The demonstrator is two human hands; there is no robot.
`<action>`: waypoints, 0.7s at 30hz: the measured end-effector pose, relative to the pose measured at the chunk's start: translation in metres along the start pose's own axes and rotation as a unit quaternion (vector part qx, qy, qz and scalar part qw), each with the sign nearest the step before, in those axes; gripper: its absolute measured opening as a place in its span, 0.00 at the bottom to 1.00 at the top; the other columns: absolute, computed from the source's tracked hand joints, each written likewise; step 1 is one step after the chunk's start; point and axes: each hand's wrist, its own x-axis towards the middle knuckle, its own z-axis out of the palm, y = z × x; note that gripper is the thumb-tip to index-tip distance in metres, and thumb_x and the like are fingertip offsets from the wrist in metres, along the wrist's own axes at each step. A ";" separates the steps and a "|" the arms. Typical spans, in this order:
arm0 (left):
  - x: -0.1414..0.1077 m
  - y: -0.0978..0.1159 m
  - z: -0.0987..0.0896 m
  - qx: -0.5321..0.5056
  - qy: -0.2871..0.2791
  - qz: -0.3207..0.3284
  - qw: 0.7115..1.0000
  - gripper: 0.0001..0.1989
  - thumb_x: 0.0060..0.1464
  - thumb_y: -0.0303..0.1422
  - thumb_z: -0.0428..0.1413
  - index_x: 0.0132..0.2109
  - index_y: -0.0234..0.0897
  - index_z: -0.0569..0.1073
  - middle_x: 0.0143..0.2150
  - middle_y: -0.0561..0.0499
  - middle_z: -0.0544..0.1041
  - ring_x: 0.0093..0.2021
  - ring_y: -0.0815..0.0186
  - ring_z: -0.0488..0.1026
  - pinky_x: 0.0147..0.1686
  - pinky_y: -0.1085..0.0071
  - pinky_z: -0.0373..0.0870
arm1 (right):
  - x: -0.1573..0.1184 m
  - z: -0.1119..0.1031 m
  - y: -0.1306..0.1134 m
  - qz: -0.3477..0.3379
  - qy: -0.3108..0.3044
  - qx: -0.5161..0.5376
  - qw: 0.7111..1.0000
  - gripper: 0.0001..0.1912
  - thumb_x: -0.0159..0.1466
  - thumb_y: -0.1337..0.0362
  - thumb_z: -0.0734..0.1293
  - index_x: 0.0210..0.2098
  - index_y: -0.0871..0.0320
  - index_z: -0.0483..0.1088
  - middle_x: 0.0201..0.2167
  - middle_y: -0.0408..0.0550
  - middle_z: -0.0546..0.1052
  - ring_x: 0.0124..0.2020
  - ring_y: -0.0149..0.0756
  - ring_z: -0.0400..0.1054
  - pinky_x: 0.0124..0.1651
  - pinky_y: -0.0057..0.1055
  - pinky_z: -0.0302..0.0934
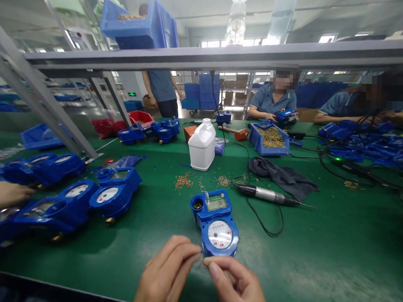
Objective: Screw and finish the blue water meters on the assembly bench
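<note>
A blue meter (219,235) with a small display and a round white dial lies on the green table in front of me. Both my hands are at its lower edge, fingertips close together. My left hand (171,272) has its fingers pinched; what is between them, if anything, is too small to make out. Thumb and forefinger of my right hand (237,284) are also pressed together just to the right, on something I cannot make out. An electric screwdriver (268,195) lies behind the meter, its bit pointing right. Small screws (183,181) are scattered beyond the meter.
More blue meters (114,191) stand at the left, where another person's hand (7,196) reaches in. Farther back are a white jug (202,146), a blue bin of screws (270,143), a dark cloth (282,177) and cables. A metal shelf (205,55) spans above; people are across the table.
</note>
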 end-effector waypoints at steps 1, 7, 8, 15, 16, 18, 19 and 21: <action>0.003 -0.006 0.000 0.012 0.003 -0.016 1.000 0.09 0.59 0.22 0.50 0.43 0.37 0.70 0.38 0.48 0.73 0.40 0.69 0.72 0.41 0.76 0.70 | 0.000 -0.003 -0.001 -0.051 0.039 -0.069 0.996 0.21 0.54 0.46 0.70 0.32 0.60 0.78 0.14 0.36 0.49 0.17 0.24 0.44 0.24 0.26 0.40; 0.019 -0.032 0.016 0.072 -0.040 -0.013 0.997 0.08 0.61 0.25 0.49 0.44 0.36 0.71 0.38 0.49 0.72 0.39 0.67 0.70 0.40 0.71 0.67 | 0.016 -0.028 0.007 -0.119 0.118 -0.223 0.960 0.17 0.58 0.52 0.68 0.39 0.57 0.78 0.18 0.38 0.49 0.20 0.28 0.46 0.26 0.28 0.42; 0.020 -0.034 0.018 0.087 -0.050 -0.003 0.995 0.08 0.61 0.25 0.49 0.44 0.36 0.71 0.38 0.49 0.72 0.39 0.67 0.69 0.40 0.70 0.67 | 0.020 -0.032 0.011 -0.111 0.107 -0.224 0.962 0.17 0.58 0.52 0.68 0.39 0.57 0.78 0.18 0.38 0.49 0.20 0.28 0.45 0.26 0.28 0.42; 0.026 -0.036 0.015 0.171 -0.113 0.077 0.976 0.08 0.60 0.26 0.49 0.46 0.34 0.69 0.37 0.48 0.72 0.36 0.63 0.65 0.35 0.67 0.64 | 0.029 -0.041 0.020 -0.083 0.059 -0.222 0.970 0.17 0.58 0.51 0.68 0.35 0.59 0.77 0.16 0.37 0.47 0.19 0.27 0.43 0.25 0.28 0.39; 0.027 -0.037 0.013 0.174 -0.120 0.089 0.973 0.08 0.60 0.26 0.49 0.46 0.33 0.69 0.37 0.47 0.72 0.36 0.63 0.65 0.34 0.67 0.64 | 0.029 -0.041 0.019 -0.081 0.058 -0.217 0.971 0.17 0.57 0.51 0.68 0.34 0.60 0.77 0.16 0.37 0.48 0.19 0.27 0.43 0.25 0.28 0.39; 0.026 -0.038 0.012 0.180 -0.128 0.110 0.969 0.09 0.60 0.25 0.49 0.46 0.32 0.69 0.37 0.47 0.72 0.35 0.63 0.65 0.33 0.68 0.64 | 0.030 -0.041 0.018 -0.076 0.058 -0.204 0.974 0.16 0.56 0.52 0.69 0.33 0.60 0.77 0.16 0.37 0.49 0.19 0.27 0.43 0.25 0.28 0.40; 0.025 -0.039 0.011 0.185 -0.129 0.119 0.967 0.10 0.60 0.25 0.49 0.48 0.31 0.69 0.37 0.47 0.72 0.36 0.63 0.65 0.33 0.68 0.64 | 0.031 -0.041 0.018 -0.073 0.057 -0.196 0.976 0.16 0.56 0.52 0.69 0.33 0.60 0.77 0.15 0.37 0.50 0.19 0.27 0.44 0.25 0.28 0.40; 0.020 -0.040 0.010 0.196 -0.130 0.132 0.963 0.13 0.60 0.24 0.48 0.51 0.30 0.68 0.39 0.46 0.73 0.37 0.63 0.66 0.34 0.67 0.65 | 0.032 -0.042 0.018 -0.065 0.057 -0.174 0.981 0.16 0.56 0.53 0.69 0.31 0.60 0.77 0.15 0.37 0.51 0.19 0.27 0.44 0.25 0.28 0.41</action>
